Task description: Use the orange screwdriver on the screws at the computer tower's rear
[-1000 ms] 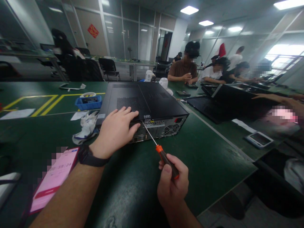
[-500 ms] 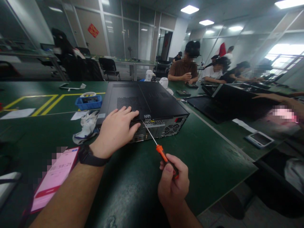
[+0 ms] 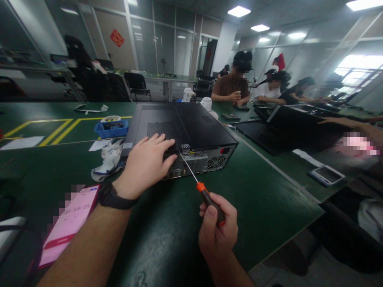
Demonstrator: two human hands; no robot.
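A black computer case [image 3: 197, 123] lies flat on the green table [image 3: 167, 239], its metal rear panel with a round fan grille turned toward me. My left hand [image 3: 148, 165] rests on the case's top near the rear left corner, fingers spread over the perforated vent. In my right hand [image 3: 218, 223] is a screwdriver [image 3: 206, 195] with an orange and dark handle, gripped between thumb and fingers. Its thin shaft slants up and left, and the tip meets the upper edge of the rear panel beside my left thumb. Any screw at the tip is too small to make out.
Left of the case are a blue basket [image 3: 111, 128], white gloves [image 3: 109, 159] and a pink-screened phone [image 3: 70, 227]. To the right, a co-worker's arm reaches over another opened case [image 3: 311, 123]; a pale framed device [image 3: 326, 175] lies nearer. Several people sit beyond.
The screwdriver handle has turned about its axis in my right hand, showing more of its dark side. Its tip stays at the same spot, and my left hand has not moved.
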